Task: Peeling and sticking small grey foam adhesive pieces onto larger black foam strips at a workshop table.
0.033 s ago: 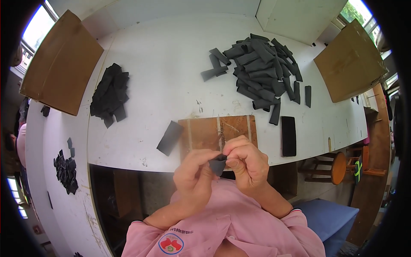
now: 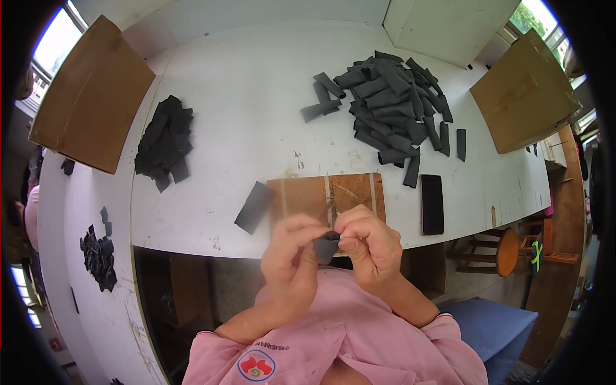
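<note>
**My left hand point(image 2: 292, 253) and my right hand point(image 2: 371, 247) are pinching a small dark gray piece point(image 2: 327, 250)**

I am holding the piece in front of my chest, by the near edge of the white worktop point(image 2: 237, 96). My left hand is gripping its left side between thumb and fingers. My right hand is gripping its right side the same way, and the fingertips of both hands are almost meeting at its top. The piece is showing a dark open mouth there.

Just past my hands, a brown board point(image 2: 298, 196) with pale stripes is lying on the worktop. A flat dark gray strip point(image 2: 254, 207) is resting at a slant just beside the board, on the left. A black phone point(image 2: 432, 204) is lying to the right of the board.

Farther back on the right, lots of dark gray tubes point(image 2: 391, 102) are sitting in a big heap, and a few are lying loose around it. On the left, a pile of flat dark pieces point(image 2: 165, 141) is lying on the white top. One brown cardboard box point(image 2: 93, 93) is standing behind that pile, to the left, and another cardboard box point(image 2: 526, 93) is standing on the far right. A round wooden stool point(image 2: 507, 252) is standing below the right side. I am wearing a pink shirt point(image 2: 398, 333).
</note>
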`<state>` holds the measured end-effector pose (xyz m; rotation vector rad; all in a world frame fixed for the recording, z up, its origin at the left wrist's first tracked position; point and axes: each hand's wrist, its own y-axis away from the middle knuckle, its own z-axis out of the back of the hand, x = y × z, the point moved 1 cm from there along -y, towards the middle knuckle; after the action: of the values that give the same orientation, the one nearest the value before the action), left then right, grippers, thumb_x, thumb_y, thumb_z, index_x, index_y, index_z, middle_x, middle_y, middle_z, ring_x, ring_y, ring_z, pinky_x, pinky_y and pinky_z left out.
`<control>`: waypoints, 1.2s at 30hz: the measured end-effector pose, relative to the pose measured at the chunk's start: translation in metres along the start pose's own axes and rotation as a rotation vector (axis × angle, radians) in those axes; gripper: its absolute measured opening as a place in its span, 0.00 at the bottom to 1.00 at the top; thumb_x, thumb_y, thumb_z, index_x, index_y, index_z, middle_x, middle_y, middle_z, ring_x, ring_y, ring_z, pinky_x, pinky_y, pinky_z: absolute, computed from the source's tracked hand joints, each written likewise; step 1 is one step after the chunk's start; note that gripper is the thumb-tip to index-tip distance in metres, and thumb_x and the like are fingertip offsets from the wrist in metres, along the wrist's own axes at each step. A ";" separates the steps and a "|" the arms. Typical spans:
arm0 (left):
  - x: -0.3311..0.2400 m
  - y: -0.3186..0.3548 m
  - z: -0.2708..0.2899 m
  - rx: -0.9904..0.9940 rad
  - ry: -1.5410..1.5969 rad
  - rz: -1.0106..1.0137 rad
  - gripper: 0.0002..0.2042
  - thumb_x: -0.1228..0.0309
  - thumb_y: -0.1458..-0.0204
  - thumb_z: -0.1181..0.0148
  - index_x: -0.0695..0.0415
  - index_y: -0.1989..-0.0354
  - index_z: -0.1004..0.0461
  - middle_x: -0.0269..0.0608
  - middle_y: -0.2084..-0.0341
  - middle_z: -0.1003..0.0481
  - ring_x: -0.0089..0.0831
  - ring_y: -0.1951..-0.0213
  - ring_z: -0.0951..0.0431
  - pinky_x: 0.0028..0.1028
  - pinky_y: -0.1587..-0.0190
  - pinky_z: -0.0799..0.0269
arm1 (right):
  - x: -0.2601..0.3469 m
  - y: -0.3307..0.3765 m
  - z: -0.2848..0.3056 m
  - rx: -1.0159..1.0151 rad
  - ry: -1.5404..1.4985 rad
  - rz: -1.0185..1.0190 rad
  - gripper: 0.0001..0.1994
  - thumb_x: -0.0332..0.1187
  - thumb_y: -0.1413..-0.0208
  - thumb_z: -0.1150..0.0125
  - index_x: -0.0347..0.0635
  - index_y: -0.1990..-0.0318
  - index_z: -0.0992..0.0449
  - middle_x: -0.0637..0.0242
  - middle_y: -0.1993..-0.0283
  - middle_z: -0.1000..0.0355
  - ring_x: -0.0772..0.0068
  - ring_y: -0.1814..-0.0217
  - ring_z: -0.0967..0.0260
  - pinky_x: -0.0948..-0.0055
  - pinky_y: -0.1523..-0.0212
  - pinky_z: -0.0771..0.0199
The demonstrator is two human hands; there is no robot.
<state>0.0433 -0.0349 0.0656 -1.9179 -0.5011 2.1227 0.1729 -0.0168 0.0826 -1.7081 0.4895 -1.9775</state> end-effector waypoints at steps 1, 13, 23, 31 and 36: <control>0.000 0.001 -0.001 0.000 0.002 -0.002 0.08 0.76 0.49 0.50 0.67 0.62 0.33 0.40 0.72 0.30 0.15 0.81 0.33 0.13 0.82 0.37 | 0.000 0.002 0.000 0.027 0.014 -0.078 0.03 0.24 0.51 0.47 0.35 0.72 0.35 0.59 0.72 0.34 0.68 0.75 0.37 0.76 0.75 0.36; -0.006 -0.051 0.003 0.763 1.762 0.479 0.22 0.76 0.50 0.52 0.66 0.46 0.48 0.45 0.72 0.30 0.11 0.92 0.45 0.14 0.90 0.50 | 0.005 -0.040 0.012 0.232 -0.447 -0.688 0.09 0.32 0.45 0.50 0.36 0.72 0.33 0.73 0.75 0.34 0.87 0.74 0.41 0.83 0.74 0.39; 0.086 -0.017 0.008 0.065 1.582 1.194 0.15 0.74 0.45 0.63 0.58 0.49 0.37 0.29 0.88 0.39 0.16 0.93 0.51 0.17 0.91 0.51 | -0.093 0.014 -0.002 0.218 -0.620 -0.915 0.09 0.38 0.47 0.48 0.45 0.73 0.33 0.76 0.81 0.38 0.88 0.81 0.45 0.88 0.81 0.46; 0.048 -0.035 0.003 0.175 0.030 0.119 0.14 0.78 0.53 0.45 0.63 0.56 0.33 0.37 0.74 0.28 0.20 0.72 0.32 0.15 0.72 0.36 | -0.091 0.005 0.005 0.202 -0.327 -0.799 0.08 0.34 0.45 0.51 0.39 0.71 0.32 0.76 0.80 0.39 0.89 0.81 0.45 0.86 0.80 0.44; 0.041 -0.038 0.004 0.189 0.035 -0.064 0.04 0.78 0.53 0.45 0.64 0.69 0.29 0.42 0.71 0.28 0.28 0.66 0.32 0.24 0.62 0.37 | -0.061 -0.005 0.006 0.067 -0.031 -0.390 0.06 0.31 0.54 0.45 0.37 0.72 0.30 0.68 0.81 0.39 0.76 0.80 0.42 0.78 0.76 0.37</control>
<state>0.0326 0.0156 0.0439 -1.8073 -0.3373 2.0141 0.1848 0.0227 0.0363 -1.9000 0.0786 -2.1955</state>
